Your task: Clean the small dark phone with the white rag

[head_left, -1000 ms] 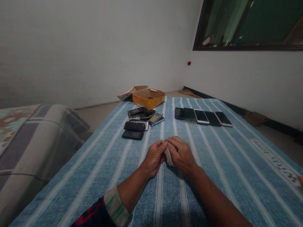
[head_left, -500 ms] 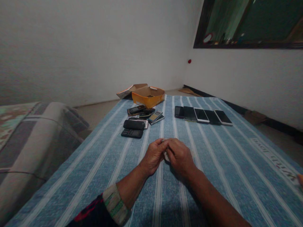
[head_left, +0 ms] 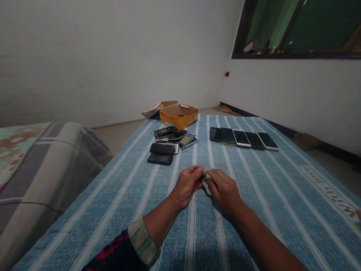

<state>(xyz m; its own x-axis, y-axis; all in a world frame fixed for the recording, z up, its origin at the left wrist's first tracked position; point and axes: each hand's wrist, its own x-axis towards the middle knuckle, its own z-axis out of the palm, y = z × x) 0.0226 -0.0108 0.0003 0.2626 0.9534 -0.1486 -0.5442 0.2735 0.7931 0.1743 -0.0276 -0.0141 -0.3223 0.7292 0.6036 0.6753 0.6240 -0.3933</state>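
Note:
In the middle of the table my two hands meet over something small. My left hand is closed, thumb on top, around a small dark object that is mostly covered by fingers; its kind cannot be made out. Pinched in my right hand is a whitish cloth, which touches the dark object and hangs down a little between the hands. Beyond my left hand lie a black keypad phone, a black rounded case-like item and a silver keypad phone.
A blue striped cloth covers the table. At the far end stands an open orange box with its lid beside it. Several smartphones lie in a row at the right. More phones are piled near the box.
My hands have parted slightly, the right one shifting to the right. More of the whitish cloth and the dark object now shows between them. The view has shifted a little.

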